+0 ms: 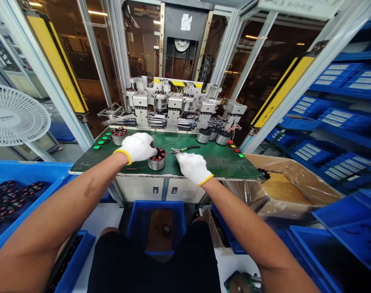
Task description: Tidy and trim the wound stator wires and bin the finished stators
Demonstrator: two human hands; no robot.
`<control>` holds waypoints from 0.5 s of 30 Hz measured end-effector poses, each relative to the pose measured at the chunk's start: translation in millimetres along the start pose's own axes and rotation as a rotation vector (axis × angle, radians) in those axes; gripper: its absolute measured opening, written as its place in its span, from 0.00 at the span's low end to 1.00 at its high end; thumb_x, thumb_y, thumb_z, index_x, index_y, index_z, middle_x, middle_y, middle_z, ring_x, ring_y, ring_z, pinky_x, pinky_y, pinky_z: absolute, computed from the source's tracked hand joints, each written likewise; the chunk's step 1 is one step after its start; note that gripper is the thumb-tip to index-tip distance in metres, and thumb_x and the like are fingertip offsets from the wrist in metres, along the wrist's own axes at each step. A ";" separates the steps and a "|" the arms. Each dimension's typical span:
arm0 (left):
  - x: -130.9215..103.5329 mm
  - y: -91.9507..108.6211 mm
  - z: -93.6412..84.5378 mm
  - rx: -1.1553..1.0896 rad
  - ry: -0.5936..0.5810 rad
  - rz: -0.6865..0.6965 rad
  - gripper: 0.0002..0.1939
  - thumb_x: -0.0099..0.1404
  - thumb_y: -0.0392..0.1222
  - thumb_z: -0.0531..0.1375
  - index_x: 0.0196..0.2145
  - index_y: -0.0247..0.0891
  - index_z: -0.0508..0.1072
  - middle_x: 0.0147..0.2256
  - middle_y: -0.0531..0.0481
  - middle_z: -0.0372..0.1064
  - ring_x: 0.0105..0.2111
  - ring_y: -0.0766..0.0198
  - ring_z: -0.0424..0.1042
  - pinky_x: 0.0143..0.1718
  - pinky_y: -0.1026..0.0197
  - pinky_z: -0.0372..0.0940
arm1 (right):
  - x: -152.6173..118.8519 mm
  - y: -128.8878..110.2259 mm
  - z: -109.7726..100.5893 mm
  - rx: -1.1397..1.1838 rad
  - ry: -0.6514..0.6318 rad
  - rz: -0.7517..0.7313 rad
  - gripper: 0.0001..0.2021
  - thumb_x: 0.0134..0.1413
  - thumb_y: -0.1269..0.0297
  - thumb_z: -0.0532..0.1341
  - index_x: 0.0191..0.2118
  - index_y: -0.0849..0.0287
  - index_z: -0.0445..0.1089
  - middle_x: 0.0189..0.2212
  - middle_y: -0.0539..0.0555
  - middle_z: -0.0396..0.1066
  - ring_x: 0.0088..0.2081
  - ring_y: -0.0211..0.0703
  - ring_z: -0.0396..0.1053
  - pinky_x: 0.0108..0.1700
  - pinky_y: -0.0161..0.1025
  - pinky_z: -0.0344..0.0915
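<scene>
Black shorts (154, 270) and two bare arms (81, 195) are closest, reaching out to a green table top (225, 166). Near its front edge sits a motor stator (156, 163), a silver ring with red and black bits on top. The white-gloved left hand (138, 147) has its fingers bent round the stator's top and holds it. The white-gloved right hand (194, 167) is just to the right, its fingers curled closed; I can't tell if they pinch the thin wire (170, 153) by their tips. Pliers (189, 147) lie just behind that hand. One more stator (118, 139) sits behind the left hand, and three stators (204, 136) stand far right, by the metal machine (173, 110)
</scene>
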State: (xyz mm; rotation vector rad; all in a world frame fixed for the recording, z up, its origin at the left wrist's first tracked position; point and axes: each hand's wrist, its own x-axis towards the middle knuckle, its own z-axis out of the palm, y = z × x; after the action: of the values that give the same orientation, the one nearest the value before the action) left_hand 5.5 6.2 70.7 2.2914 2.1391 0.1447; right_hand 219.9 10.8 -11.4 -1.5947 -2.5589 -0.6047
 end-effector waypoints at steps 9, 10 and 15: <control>-41.0 -3.4 -4.2 -0.040 0.178 0.469 0.15 0.61 0.53 0.55 0.38 0.45 0.78 0.38 0.48 0.74 0.44 0.52 0.70 0.48 0.51 0.63 | 1.4 -1.1 5.7 0.057 0.018 0.041 0.15 0.64 0.63 0.48 0.51 0.52 0.67 0.38 0.56 0.72 0.36 0.50 0.70 0.35 0.39 0.60; -41.1 -9.5 1.7 -0.122 0.236 0.397 0.16 0.63 0.51 0.53 0.38 0.44 0.77 0.39 0.49 0.75 0.44 0.54 0.70 0.48 0.52 0.63 | 1.2 -1.1 6.0 0.058 0.026 0.041 0.15 0.65 0.62 0.48 0.52 0.52 0.67 0.38 0.56 0.72 0.36 0.51 0.70 0.34 0.39 0.59; -28.4 -61.6 42.3 -0.571 0.295 -0.343 0.23 0.62 0.56 0.54 0.44 0.36 0.75 0.35 0.51 0.76 0.34 0.60 0.73 0.35 0.58 0.68 | 2.3 -2.0 5.7 0.042 0.013 0.040 0.15 0.66 0.62 0.47 0.51 0.53 0.68 0.38 0.57 0.72 0.36 0.51 0.70 0.35 0.40 0.59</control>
State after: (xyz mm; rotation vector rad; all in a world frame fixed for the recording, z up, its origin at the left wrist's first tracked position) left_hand -54.8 -15.1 22.7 1.6439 2.1886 0.9923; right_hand 218.0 14.0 -16.7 -1.6192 -2.5062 -0.5526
